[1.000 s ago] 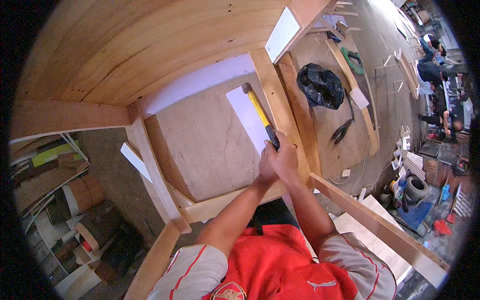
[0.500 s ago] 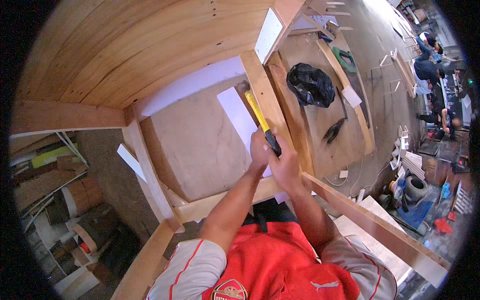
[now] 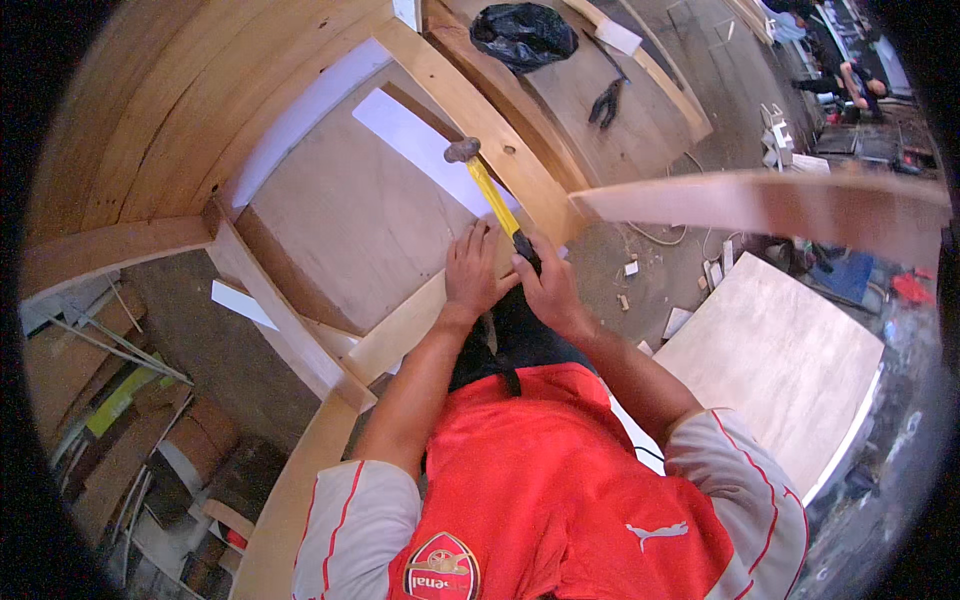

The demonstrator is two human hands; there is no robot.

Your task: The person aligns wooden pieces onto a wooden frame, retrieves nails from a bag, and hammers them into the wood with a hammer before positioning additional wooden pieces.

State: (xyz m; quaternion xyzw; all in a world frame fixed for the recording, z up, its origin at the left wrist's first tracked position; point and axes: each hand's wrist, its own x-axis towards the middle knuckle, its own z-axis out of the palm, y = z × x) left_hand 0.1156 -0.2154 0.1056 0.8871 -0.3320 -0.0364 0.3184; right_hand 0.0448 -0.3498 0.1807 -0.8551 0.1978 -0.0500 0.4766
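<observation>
Since a moment ago the yellow-handled steel hammer [image 3: 490, 190] has swung forward beyond the right hand [image 3: 548, 290], which stays clenched around its grip, head now at the pale wooden frame rail [image 3: 470, 110], while the left hand [image 3: 472, 272] rests open beside it.

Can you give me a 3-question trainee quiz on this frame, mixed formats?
1. True or false: the right hand grips the dark end of the yellow-handled hammer.
2. Multiple choice: the left hand is A) resting on the wooden frame beside the hammer handle, B) holding the pliers, C) lifting the black bag.
3. Fill in: the hammer's head sits by the long wooden ____ of the frame.

Key: 1 true; 2 A; 3 beam.
</observation>
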